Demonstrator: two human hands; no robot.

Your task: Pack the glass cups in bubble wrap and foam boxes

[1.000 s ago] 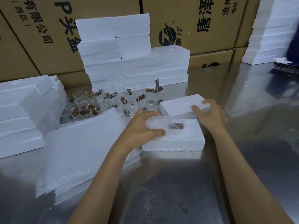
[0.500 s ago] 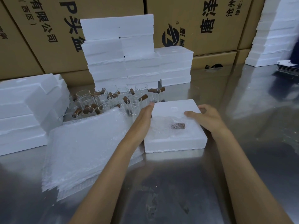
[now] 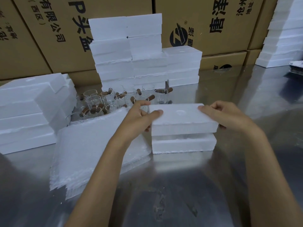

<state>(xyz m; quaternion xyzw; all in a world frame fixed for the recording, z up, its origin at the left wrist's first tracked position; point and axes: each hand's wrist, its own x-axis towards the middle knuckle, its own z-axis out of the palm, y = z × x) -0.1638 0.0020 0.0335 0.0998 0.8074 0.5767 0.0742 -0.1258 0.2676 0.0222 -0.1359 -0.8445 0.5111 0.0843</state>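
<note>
Several big cardboard cartons (image 3: 114, 30) w/ black print fill the back, and below them a steel table (image 3: 180, 194) spans the view. White foam boxes are stacked at centre back (image 3: 131, 51), at left (image 3: 27, 115) and far right (image 3: 278, 43). A pile of bubble wrap sheets (image 3: 85, 154) lies left of centre, its rear edge near a cluster of glass cups (image 3: 118, 100) w/ brown handles. Both forearms reach fwd from the bottom edge. Between the hands, a foam lid (image 3: 182, 117) sits just above the foam base (image 3: 183, 143), roughly level, w/ a thin gap; something clear shows in the gap, prob. the wrapped cup, too dim to be sure. Left hand (image 3: 141, 118) grips the lid's left end, thumb on top, fingers curled under. Right hand (image 3: 229, 115) grips the right end, thumb along the top edge, fingers wrapped over the side.
</note>
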